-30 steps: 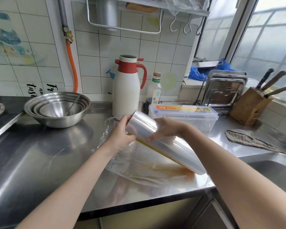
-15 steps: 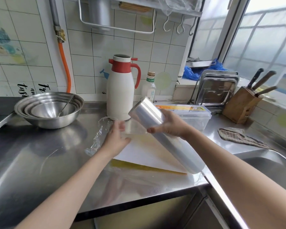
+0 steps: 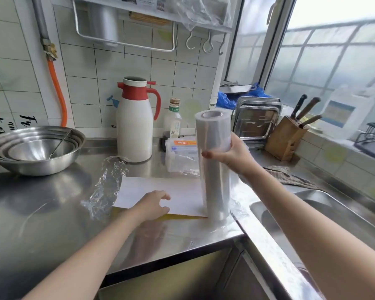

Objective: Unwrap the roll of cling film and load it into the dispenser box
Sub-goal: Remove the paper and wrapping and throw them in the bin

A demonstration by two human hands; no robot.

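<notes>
The cling film roll (image 3: 213, 169) stands upright on the steel counter (image 3: 41, 204), its lower end near the counter's front right corner. My right hand (image 3: 232, 155) grips it around the upper half. A white paper sheet with a yellow underside (image 3: 160, 192) lies flat beside the roll, and my left hand (image 3: 154, 204) rests on its front edge with fingers loosely bent. Crumpled clear wrapper (image 3: 105, 187) lies to the left of the sheet. The clear plastic dispenser box (image 3: 181, 155) with an orange label sits behind the roll, partly hidden by it.
Stacked steel bowls (image 3: 34, 150) sit at the back left. A white and red thermos (image 3: 135, 122) and a small bottle (image 3: 173, 120) stand by the wall. Steel trays (image 3: 256, 120), a knife block (image 3: 287, 137) and a cloth (image 3: 286, 175) are at the right, beside the sink (image 3: 325, 224).
My right hand has tipped the roll from a slant to upright on the counter. My left hand let go of the roll's end and dropped onto the paper sheet.
</notes>
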